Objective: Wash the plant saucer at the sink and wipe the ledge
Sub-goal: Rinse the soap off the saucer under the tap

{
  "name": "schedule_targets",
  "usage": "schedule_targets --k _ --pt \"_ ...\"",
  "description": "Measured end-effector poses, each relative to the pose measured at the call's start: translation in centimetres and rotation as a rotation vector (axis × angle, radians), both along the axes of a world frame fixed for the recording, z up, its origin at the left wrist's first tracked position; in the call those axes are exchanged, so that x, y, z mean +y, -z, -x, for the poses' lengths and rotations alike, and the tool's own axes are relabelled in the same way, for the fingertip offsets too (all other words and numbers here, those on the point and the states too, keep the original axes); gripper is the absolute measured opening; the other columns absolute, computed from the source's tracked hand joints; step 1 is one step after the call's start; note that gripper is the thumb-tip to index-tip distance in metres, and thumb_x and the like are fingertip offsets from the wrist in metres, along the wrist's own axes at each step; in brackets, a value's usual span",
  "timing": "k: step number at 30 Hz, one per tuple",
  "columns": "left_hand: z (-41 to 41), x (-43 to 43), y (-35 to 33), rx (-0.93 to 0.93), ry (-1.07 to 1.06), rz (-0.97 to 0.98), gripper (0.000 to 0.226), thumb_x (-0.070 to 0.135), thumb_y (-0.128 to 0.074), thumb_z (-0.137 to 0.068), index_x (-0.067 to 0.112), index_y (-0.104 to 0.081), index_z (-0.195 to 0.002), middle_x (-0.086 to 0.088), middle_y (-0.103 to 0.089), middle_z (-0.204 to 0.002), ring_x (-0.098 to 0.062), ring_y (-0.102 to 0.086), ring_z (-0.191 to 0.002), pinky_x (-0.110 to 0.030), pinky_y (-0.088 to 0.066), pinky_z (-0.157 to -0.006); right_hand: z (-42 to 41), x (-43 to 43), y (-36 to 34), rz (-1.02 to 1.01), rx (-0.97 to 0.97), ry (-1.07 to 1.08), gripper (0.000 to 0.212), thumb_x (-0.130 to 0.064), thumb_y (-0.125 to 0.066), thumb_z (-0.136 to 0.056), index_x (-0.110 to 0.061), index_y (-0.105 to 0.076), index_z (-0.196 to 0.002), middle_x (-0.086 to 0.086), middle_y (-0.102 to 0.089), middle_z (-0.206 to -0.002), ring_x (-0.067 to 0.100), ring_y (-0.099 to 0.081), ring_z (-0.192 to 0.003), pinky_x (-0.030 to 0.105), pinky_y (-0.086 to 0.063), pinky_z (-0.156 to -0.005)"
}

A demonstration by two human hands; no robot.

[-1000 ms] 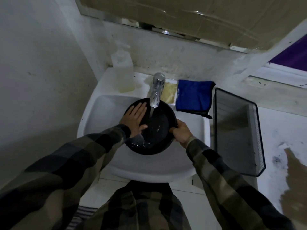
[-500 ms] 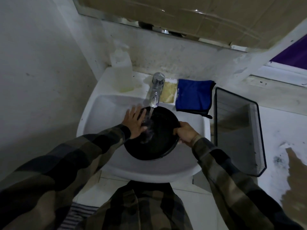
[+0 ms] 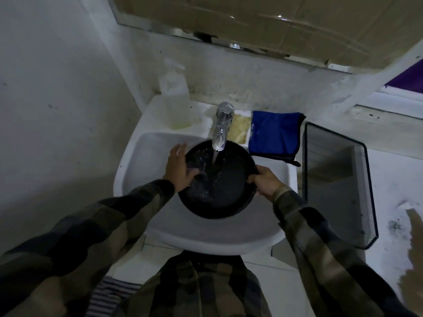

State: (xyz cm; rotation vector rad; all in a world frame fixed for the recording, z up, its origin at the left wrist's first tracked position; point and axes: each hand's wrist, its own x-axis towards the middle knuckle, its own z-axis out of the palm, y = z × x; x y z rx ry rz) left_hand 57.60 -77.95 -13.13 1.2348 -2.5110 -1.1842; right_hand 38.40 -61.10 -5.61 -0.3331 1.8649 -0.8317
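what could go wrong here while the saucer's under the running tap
The right hand grips the wet saucer only at its rim while the left hand presses on its left side, so it could slip and bang into the sink. Water from the faucet lands straight in the saucer and may splash onto the sleeves or the blue cloth lying beside the basin.

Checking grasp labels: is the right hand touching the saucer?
Touching. Head view shows the right hand gripping the saucer rim, fingers curled over its right edge.
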Motion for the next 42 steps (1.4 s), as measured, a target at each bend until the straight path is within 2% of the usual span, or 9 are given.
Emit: schedule_targets --k 3,6,10,13,17,22,26,29,42 --pt "-0.9 0.3 -1.0 0.137 -0.389 -0.654 0.032 0.015 -0.055 -0.094 0.008 -0.051 -0.125 -0.011 -0.059 -0.114 -0.023 -0.053 -0.103 -0.026 -0.050 -0.081 -0.4 -0.3 0.6 0.030 -0.029 0.032 0.041 0.014 -0.043 -0.078 -0.008 -0.061 -0.109 0.013 -0.065 -0.096 0.030 -0.059 -0.083 0.036 -0.049 -0.072" --pt "-2.2 -0.2 -1.6 0.240 -0.570 -0.958 0.032 0.020 -0.043 -0.100 0.004 -0.052 -0.127 -0.012 -0.062 -0.114 -0.025 -0.060 -0.092 -0.032 -0.052 -0.078 -1.1 -1.4 0.9 0.027 0.035 -0.034 0.043 0.007 -0.046 -0.084 -0.007 -0.055 -0.124 0.014 -0.063 -0.114 0.023 -0.060 -0.090 0.025 -0.050 -0.072" --pt "-2.9 0.1 -1.9 0.318 -0.663 -0.927 0.038 0.022 -0.040 -0.102 0.002 -0.049 -0.133 -0.012 -0.058 -0.121 -0.027 -0.057 -0.105 -0.038 -0.046 -0.093 -5.1 -2.8 2.2 0.010 0.728 -0.179 0.073 -0.008 -0.061 -0.076 -0.001 -0.033 -0.143 0.025 -0.042 -0.139 0.044 -0.042 -0.125 0.044 -0.038 -0.105" --pt "-3.4 0.2 -1.8 0.304 -0.764 -0.817 0.037 0.024 -0.043 -0.101 0.002 -0.054 -0.128 -0.013 -0.061 -0.120 -0.028 -0.060 -0.103 -0.041 -0.048 -0.095 -9.0 -3.7 2.8 -0.159 1.043 -0.697 0.087 -0.053 -0.046 -0.076 -0.010 -0.025 -0.148 0.026 -0.015 -0.153 0.055 -0.006 -0.137 0.061 -0.009 -0.111" --pt "-5.0 -0.3 -2.0 0.270 -0.807 -0.666 0.039 0.027 -0.043 -0.100 0.003 -0.055 -0.128 -0.012 -0.059 -0.123 -0.027 -0.058 -0.103 -0.039 -0.048 -0.094 -8.8 -3.2 4.9 -0.081 0.992 -1.176 0.095 -0.069 0.010 -0.072 -0.018 -0.001 -0.152 0.010 0.013 -0.158 0.035 0.017 -0.143 0.047 0.013 -0.114" --pt "-3.9 0.7 -3.4 0.248 -0.770 -0.547 0.039 0.027 -0.039 -0.101 0.005 -0.054 -0.130 -0.014 -0.058 -0.127 -0.028 -0.057 -0.108 -0.038 -0.047 -0.097 -9.5 -5.6 5.2 -0.203 0.884 -0.924 0.079 -0.058 -0.023 -0.094 -0.015 0.013 -0.149 0.013 0.025 -0.154 0.035 0.020 -0.142 0.046 0.008 -0.116" --pt "-2.5 2.1 -4.2 0.246 -0.784 -0.588 0.040 0.030 -0.039 -0.101 0.003 -0.057 -0.125 -0.015 -0.061 -0.123 -0.031 -0.059 -0.107 -0.043 -0.049 -0.096 -10.7 -7.8 4.0 0.078 0.895 -0.959 0.075 -0.055 -0.034 -0.094 -0.024 0.004 -0.151 0.009 0.021 -0.156 0.035 0.020 -0.142 0.055 0.006 -0.115" --pt "-1.8 3.1 -4.6 0.254 -0.763 -0.603 0.043 0.034 -0.039 -0.100 0.004 -0.057 -0.125 -0.014 -0.061 -0.120 -0.029 -0.060 -0.105 -0.038 -0.050 -0.094 -9.5 -8.8 4.0 -0.035 0.850 -0.812 0.078 -0.061 -0.028 -0.092 -0.022 0.007 -0.151 0.010 0.018 -0.157 0.035 0.014 -0.144 0.051 0.009 -0.114" --pt "-3.1 1.6 -4.9 0.276 -0.804 -0.563 0.048 0.041 -0.040 -0.099 0.006 -0.057 -0.127 -0.014 -0.060 -0.125 -0.031 -0.059 -0.108 -0.042 -0.048 -0.097 -6.2 -5.4 4.5 0.088 1.010 -1.141 0.073 -0.061 -0.021 -0.090 -0.023 -0.007 -0.151 0.011 0.001 -0.159 0.037 -0.008 -0.144 0.050 -0.008 -0.115"
